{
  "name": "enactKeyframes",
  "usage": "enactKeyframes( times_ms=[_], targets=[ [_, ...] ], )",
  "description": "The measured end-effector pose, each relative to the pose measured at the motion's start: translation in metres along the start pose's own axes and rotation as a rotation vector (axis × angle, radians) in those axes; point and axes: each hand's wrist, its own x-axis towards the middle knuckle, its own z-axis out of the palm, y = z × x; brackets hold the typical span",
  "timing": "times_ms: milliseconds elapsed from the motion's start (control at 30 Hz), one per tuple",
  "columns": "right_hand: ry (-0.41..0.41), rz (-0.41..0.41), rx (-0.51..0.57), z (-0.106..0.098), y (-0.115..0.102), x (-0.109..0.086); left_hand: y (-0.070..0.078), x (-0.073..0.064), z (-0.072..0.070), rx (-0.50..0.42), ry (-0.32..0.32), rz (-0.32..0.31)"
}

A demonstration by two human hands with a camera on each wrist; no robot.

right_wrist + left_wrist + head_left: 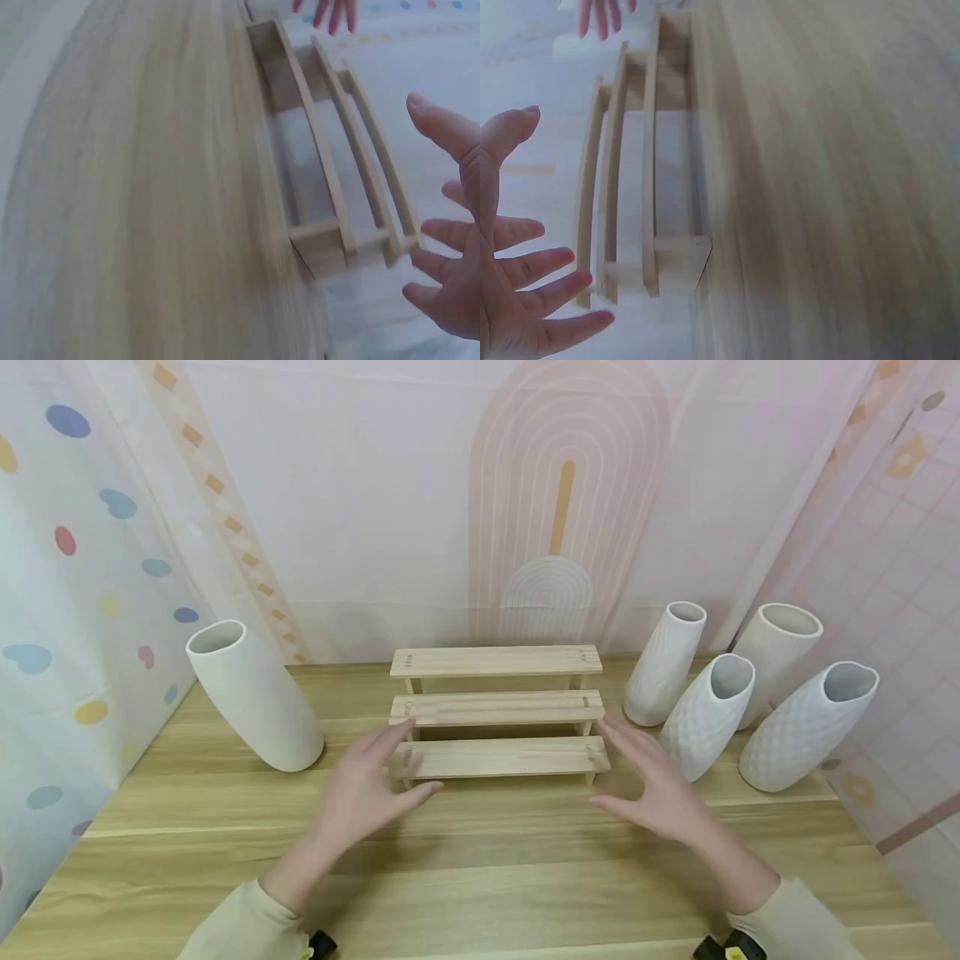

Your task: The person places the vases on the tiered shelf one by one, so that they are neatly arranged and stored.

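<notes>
A three-step wooden display riser (pixel 498 757) stands on the table near the back curtain. At its left end hovers my left hand (pixel 367 789), fingers spread and thumb apart. My right hand (pixel 654 781) is held the same way at the right end. In the left wrist view, a gap shows between the left fingers (pixel 559 289) and the riser (pixel 651 187). The right wrist view has the right hand (pixel 450 247) beside the riser's end (pixel 322 251); whether its fingertips touch the wood I cannot tell. Neither hand holds anything.
One smooth white vase (pixel 258 702) stands left of the riser. Several white vases stand on the right, among them a narrow one (pixel 663 668) and a dimpled one (pixel 806 731). A patterned curtain (pixel 375 510) hangs behind the wooden table (pixel 495 893).
</notes>
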Motion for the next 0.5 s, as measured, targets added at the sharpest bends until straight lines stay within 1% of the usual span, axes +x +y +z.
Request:
enactKeyframes(
  times_ms=[67,133,167,233,300,400,433,500],
  targets=[
    [0.015,0.035,0.033,-0.008,0.0,-0.006,-0.003,0.0,-0.002,-0.037,0.007,-0.031],
    [0.033,0.081,0.053,-0.017,-0.001,-0.013,-0.007,-0.002,-0.004,-0.098,0.015,-0.064],
    [0.048,0.094,0.06,-0.022,-0.001,-0.017,-0.008,-0.003,-0.005,-0.126,0.02,-0.078],
    [0.087,0.093,0.094,-0.032,-0.001,-0.023,-0.012,-0.005,-0.007,-0.196,0.026,-0.11],
    [0.142,0.056,0.124,-0.041,0.0,-0.028,-0.016,-0.007,-0.009,-0.269,0.03,-0.14],
    [0.235,-0.042,0.183,-0.052,0.005,-0.034,-0.02,-0.009,-0.012,-0.345,0.017,-0.194],
    [0.264,-0.063,0.196,-0.056,0.006,-0.036,-0.022,-0.009,-0.013,-0.364,0.01,-0.211],
    [0.321,-0.081,0.23,-0.062,0.01,-0.041,-0.024,-0.01,-0.014,-0.388,-0.007,-0.237]
  ],
)
